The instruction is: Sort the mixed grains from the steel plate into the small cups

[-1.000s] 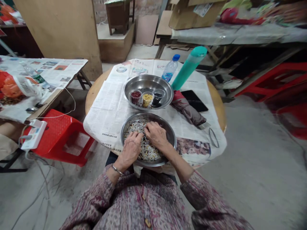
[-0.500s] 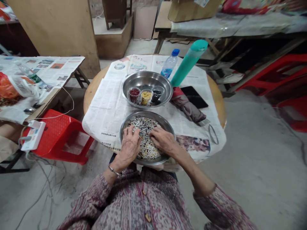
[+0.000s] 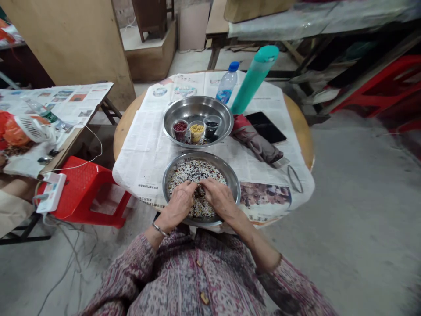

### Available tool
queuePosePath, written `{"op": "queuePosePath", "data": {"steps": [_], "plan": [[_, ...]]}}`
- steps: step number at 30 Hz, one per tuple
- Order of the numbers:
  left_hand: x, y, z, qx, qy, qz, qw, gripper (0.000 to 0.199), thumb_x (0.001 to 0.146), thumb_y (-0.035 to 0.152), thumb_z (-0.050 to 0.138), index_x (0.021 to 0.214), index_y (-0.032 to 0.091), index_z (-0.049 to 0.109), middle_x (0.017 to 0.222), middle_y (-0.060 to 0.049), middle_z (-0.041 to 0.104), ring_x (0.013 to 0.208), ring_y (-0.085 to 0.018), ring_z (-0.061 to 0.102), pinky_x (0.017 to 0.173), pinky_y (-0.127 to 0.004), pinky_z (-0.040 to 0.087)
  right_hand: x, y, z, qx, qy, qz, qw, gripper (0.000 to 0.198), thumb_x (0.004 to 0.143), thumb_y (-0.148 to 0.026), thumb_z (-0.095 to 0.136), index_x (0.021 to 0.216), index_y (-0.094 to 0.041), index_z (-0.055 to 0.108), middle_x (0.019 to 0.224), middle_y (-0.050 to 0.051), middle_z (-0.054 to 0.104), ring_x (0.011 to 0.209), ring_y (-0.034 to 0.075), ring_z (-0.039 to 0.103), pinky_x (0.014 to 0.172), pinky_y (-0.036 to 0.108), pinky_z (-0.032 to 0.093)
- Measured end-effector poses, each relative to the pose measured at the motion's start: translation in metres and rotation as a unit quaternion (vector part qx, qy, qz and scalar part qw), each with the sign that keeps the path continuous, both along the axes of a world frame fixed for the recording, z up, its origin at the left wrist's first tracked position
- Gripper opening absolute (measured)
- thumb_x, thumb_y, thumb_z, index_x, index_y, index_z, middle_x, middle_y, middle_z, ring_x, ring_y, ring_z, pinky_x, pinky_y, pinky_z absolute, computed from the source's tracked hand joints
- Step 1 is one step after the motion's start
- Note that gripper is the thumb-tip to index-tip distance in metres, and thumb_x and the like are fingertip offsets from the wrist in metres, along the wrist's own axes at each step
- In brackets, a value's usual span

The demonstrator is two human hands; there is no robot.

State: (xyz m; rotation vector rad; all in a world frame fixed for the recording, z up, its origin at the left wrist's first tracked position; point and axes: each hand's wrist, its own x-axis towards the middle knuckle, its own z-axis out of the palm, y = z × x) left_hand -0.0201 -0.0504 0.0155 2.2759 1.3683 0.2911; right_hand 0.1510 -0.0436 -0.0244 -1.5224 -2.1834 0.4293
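Mixed grains and beans (image 3: 194, 169), mostly white with black, red and yellow, fill the near steel bowl (image 3: 237, 186). Over the middle of that bowl, my left hand (image 3: 180, 199) has its fingertips drawn together, low over the grains. Facing it closely, my right hand (image 3: 219, 196) is likewise pinched; anything between the fingers is too small or hidden. Just beyond, a second steel bowl (image 3: 197, 100) holds clear cups of red beans (image 3: 180, 127), yellow beans (image 3: 196, 129) and black beans (image 3: 211, 125), with some loose beans around them.
Newspaper (image 3: 141, 149) covers the round table. At its back stand a water bottle (image 3: 227, 83) and a teal cylinder (image 3: 255, 79); a folded umbrella (image 3: 256, 142), a black tablet (image 3: 265, 127) and a dark loop (image 3: 295, 179) lie right. Left are a red stool (image 3: 82, 188) and a power strip (image 3: 52, 193).
Both hands have moved inward over the bowl, so their fingertips now almost meet. My left fingers, spread before, have closed together. The view has shifted slightly.
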Motion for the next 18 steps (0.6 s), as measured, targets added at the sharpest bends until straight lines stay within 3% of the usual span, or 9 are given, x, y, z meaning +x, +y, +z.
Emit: {"op": "queuePosePath", "data": {"steps": [4, 7, 10, 12, 18], "plan": [[0.012, 0.025, 0.003, 0.066, 0.001, 0.000, 0.998, 0.041, 0.091, 0.002, 0.040, 0.126, 0.018, 0.055, 0.124, -0.008, 0.062, 0.121, -0.020, 0.053, 0.109, -0.038, 0.043, 0.005, 0.003, 0.008, 0.063, -0.033, -0.080, 0.994, 0.034, 0.089, -0.009, 0.043, 0.111, -0.019, 0.067, 0.116, 0.013, 0.067, 0.109, 0.029, 0.057, 0.094, 0.042, 0.050], [0.021, 0.040, 0.008, 0.100, 0.055, 0.027, 0.993, 0.034, 0.095, 0.017, 0.053, 0.128, 0.019, 0.055, 0.139, -0.010, 0.054, 0.127, -0.027, 0.048, 0.106, -0.044, 0.044, 0.009, -0.002, 0.011, 0.074, -0.060, -0.117, 0.989, 0.031, 0.090, -0.018, 0.047, 0.115, -0.020, 0.066, 0.122, 0.015, 0.064, 0.109, 0.032, 0.055, 0.091, 0.046, 0.051], [0.030, 0.050, 0.009, 0.102, 0.108, 0.045, 0.988, 0.054, 0.091, 0.036, 0.065, 0.139, 0.016, 0.047, 0.149, -0.017, 0.042, 0.130, -0.035, 0.042, 0.103, -0.050, 0.044, 0.014, -0.009, 0.006, 0.069, -0.040, -0.125, 0.989, 0.035, 0.091, -0.016, 0.043, 0.117, -0.020, 0.066, 0.119, 0.015, 0.066, 0.108, 0.031, 0.056, 0.092, 0.046, 0.051], [0.037, 0.054, 0.005, 0.094, 0.123, 0.040, 0.987, 0.062, 0.090, 0.045, 0.066, 0.140, 0.015, 0.046, 0.146, -0.019, 0.043, 0.128, -0.037, 0.044, 0.102, -0.051, 0.044, 0.017, -0.012, 0.002, 0.072, -0.001, -0.132, 0.989, 0.039, 0.091, -0.012, 0.037, 0.117, -0.018, 0.066, 0.118, 0.015, 0.067, 0.109, 0.029, 0.058, 0.096, 0.045, 0.050], [0.060, 0.049, -0.006, 0.090, 0.103, -0.088, 0.987, 0.057, 0.085, 0.045, 0.070, 0.133, 0.018, 0.052, 0.135, -0.013, 0.049, 0.123, -0.033, 0.047, 0.102, -0.048, 0.044, 0.018, -0.013, 0.004, 0.100, 0.158, -0.194, 0.963, 0.040, 0.094, -0.018, 0.032, 0.114, -0.021, 0.067, 0.114, 0.013, 0.070, 0.111, 0.026, 0.062, 0.103, 0.046, 0.047]]}}
